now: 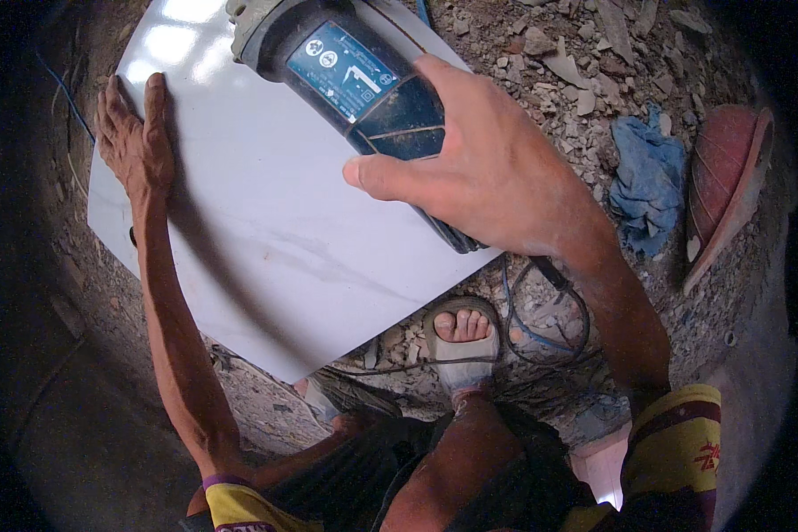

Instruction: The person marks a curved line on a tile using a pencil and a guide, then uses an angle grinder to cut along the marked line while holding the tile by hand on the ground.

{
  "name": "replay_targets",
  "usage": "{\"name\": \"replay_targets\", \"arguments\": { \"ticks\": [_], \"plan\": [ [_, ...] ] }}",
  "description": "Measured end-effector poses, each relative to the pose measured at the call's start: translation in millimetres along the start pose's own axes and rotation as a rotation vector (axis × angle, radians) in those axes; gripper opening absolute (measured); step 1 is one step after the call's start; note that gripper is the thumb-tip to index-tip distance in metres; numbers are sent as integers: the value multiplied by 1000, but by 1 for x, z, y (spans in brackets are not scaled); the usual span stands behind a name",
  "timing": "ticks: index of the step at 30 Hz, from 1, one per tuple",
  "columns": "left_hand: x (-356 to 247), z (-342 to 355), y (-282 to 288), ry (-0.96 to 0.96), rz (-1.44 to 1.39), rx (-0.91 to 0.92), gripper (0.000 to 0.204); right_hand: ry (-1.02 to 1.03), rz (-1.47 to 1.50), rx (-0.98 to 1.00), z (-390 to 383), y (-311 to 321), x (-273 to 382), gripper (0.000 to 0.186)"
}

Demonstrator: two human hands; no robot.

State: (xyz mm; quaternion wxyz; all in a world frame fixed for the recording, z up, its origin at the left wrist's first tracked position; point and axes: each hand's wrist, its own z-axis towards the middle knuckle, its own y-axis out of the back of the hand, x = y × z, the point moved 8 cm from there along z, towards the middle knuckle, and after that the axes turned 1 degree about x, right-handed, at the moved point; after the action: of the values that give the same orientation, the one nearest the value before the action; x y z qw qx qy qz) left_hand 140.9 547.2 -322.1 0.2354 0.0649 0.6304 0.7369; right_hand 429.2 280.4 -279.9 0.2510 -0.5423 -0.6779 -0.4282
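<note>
A large glossy white tile [266,222] with faint grey veining lies in front of me over the rubble. My left hand [139,142] rests on its left part, fingers stretched out and reaching toward the far edge. My right hand [479,160] is wrapped around the dark blue body of an angle grinder [399,115]. The tool lies slantwise over the far right part of the tile, its grey head toward the upper left. Any disc is beyond the picture's top edge. From the grinder's rear end a black cord [554,275] runs down past my wrist.
Broken rubble [585,80] covers the ground around the tile. To the right lie a crumpled blue cloth [647,182] and a dusty red object [723,177] with a curved edge. The cord loops beside my sandalled foot [465,341]. A thin blue cable [62,84] runs along the left.
</note>
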Motion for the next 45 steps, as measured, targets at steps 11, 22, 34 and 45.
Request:
{"name": "replay_targets", "arguments": {
  "ticks": [11, 22, 34, 45],
  "plan": [
    [3, 1, -1, -26, 29, -17, 102, 23, 22, -25, -1, 1, -1, 62],
    [2, 2, -4, -13, 16, -6, 102, 45, 41, -46, -8, 1, -10, 63],
    [9, 4, -2, -16, 19, -8, 101, 10, -14, 23, -16, 1, -8, 52],
    [7, 4, -2, -48, 46, -19, 100, 44, 11, -18, -28, 3, -13, 47]
  ]
}}
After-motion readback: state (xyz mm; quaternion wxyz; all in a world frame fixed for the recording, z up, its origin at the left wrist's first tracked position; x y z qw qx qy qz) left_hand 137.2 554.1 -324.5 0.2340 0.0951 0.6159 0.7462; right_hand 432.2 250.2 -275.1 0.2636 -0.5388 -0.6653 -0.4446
